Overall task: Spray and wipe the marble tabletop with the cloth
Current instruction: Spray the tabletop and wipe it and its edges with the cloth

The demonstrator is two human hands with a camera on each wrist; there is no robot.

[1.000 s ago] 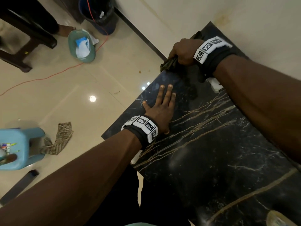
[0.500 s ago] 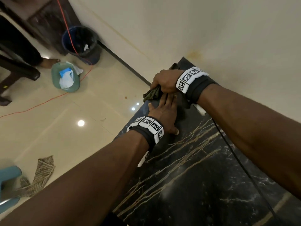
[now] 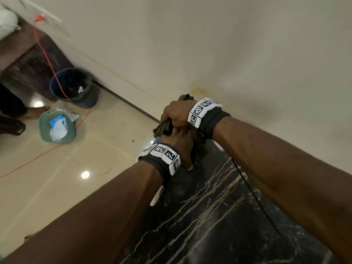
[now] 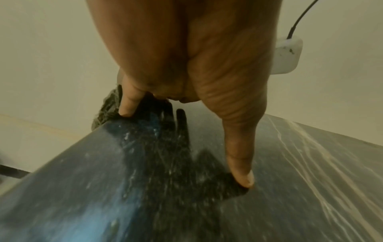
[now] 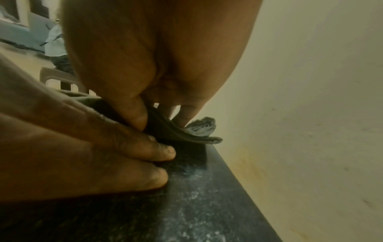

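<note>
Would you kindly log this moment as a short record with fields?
surface: black marble tabletop, gold veins
cloth: dark green cloth, bunched at the far corner by the wall
right hand: right hand grips the cloth
left hand: left hand lies flat on the marble, fingers touching the cloth
floor: green basin, dark bucket, orange cable

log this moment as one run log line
stage: wiping far corner | right hand: grips cloth | left hand: flat on marble tabletop, fingertips by cloth | spray bottle: not in view
</note>
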